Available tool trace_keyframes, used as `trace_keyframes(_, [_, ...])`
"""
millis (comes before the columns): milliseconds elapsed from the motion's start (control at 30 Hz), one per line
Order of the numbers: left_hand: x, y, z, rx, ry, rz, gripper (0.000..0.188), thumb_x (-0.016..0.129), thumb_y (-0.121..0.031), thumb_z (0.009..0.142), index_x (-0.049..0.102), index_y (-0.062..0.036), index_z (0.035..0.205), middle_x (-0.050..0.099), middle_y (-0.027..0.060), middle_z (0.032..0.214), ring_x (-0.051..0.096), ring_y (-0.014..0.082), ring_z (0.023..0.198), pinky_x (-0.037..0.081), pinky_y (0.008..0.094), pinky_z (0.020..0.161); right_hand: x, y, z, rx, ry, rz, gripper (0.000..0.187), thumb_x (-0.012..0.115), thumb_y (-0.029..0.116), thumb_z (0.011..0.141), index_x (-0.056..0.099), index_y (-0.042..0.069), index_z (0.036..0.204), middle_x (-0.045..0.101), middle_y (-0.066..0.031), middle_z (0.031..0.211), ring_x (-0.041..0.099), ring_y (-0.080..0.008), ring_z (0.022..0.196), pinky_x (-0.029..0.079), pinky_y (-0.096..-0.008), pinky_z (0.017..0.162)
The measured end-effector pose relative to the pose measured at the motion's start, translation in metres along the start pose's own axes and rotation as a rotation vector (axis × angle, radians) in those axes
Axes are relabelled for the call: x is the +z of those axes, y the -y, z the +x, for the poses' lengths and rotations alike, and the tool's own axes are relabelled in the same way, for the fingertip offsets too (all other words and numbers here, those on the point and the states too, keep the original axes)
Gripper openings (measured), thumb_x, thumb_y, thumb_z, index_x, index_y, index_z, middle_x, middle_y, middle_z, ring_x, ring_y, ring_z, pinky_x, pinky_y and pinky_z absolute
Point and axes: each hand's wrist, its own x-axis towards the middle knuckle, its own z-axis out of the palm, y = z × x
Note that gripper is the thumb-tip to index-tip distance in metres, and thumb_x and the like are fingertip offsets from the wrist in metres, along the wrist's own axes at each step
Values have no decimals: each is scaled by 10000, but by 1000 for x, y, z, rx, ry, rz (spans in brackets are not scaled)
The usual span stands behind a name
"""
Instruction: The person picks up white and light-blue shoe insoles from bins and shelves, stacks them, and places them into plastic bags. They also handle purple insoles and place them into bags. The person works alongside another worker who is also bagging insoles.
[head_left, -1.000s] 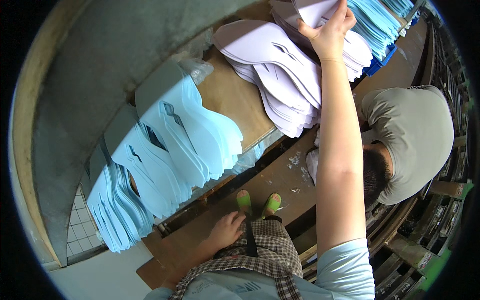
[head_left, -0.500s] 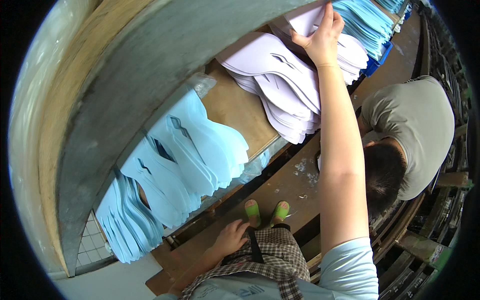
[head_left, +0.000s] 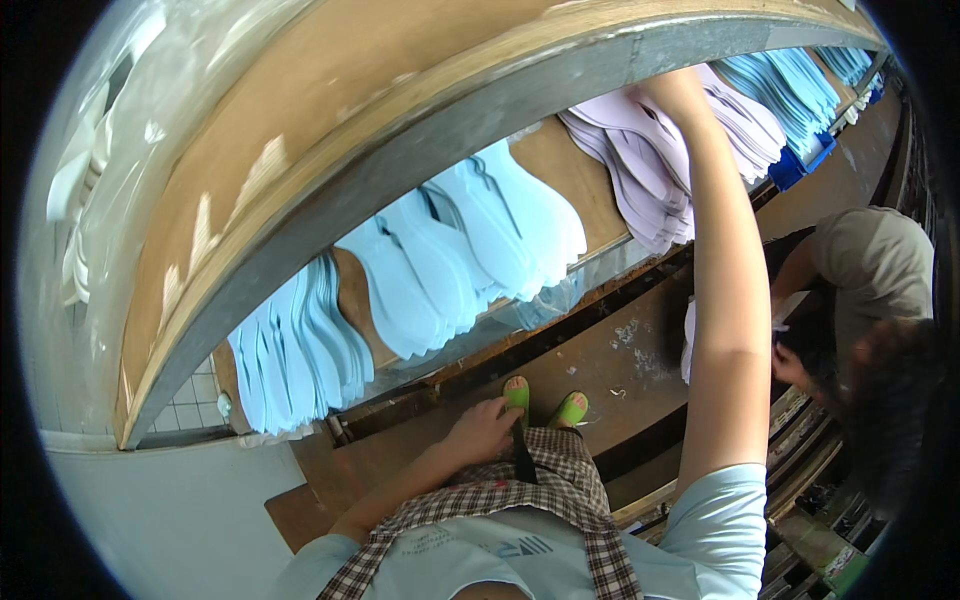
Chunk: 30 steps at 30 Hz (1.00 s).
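My right arm stretches up and away to a stack of lavender, flat, curved sheets with slots cut in them point(head_left: 650, 165). The right hand point(head_left: 672, 95) is at the stack's far part, partly behind the upper shelf edge; its fingers are hidden. In front of my checked apron point(head_left: 562, 468) is my left hand point(head_left: 484, 430), fingers loosely apart beside a dark strap, holding nothing I can see. Light blue sheets of similar shape lie left of the lavender ones, in one stack point(head_left: 510, 225), another point(head_left: 400, 275) and a narrower group point(head_left: 300, 345).
A grey-edged upper shelf point(head_left: 400, 165) overhangs the stacks. More lavender sheets point(head_left: 745, 125) and blue sheets point(head_left: 785, 90) lie farther right, by a blue bin point(head_left: 803, 162). A co-worker point(head_left: 875, 270) bends at the right, near slatted racks point(head_left: 800, 430).
The view has shifted, with more of the upper shelf showing. My right hand has gone farther behind the shelf edge. The co-worker has moved toward the right rim, and a hand now shows.
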Motion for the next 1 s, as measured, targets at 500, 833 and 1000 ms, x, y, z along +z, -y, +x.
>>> trace_keyframes(500, [-6, 12, -46, -33, 4, 28, 559, 662, -249, 806, 430, -83, 1287, 386, 196, 1302, 435, 389, 1157, 404, 471, 946, 58, 76, -26, 136, 121, -376, 465, 443, 403, 865, 470, 250, 1303, 447, -118, 1341, 391, -325, 1241, 298, -474, 1001])
trace_keyframes(833, [-2, 40, -70, -70, -49, -16, 529, 665, -237, 786, 462, -101, 1256, 406, 192, 1299, 432, 386, 1166, 408, 476, 932, 65, 82, -15, 313, 380, -572, 602, 360, 431, 899, 332, 84, 1390, 290, -163, 1447, 276, -326, 1329, 255, -502, 1028])
trace_keyframes(1000, [-4, 47, -77, -85, -29, -39, 525, 665, -237, 787, 463, -95, 1250, 415, 184, 1293, 444, 378, 1153, 414, 457, 928, 60, 94, -20, 333, 346, -588, 531, 370, 356, 901, 418, 61, 1339, 349, -194, 1406, 315, -331, 1299, 231, -459, 1020])
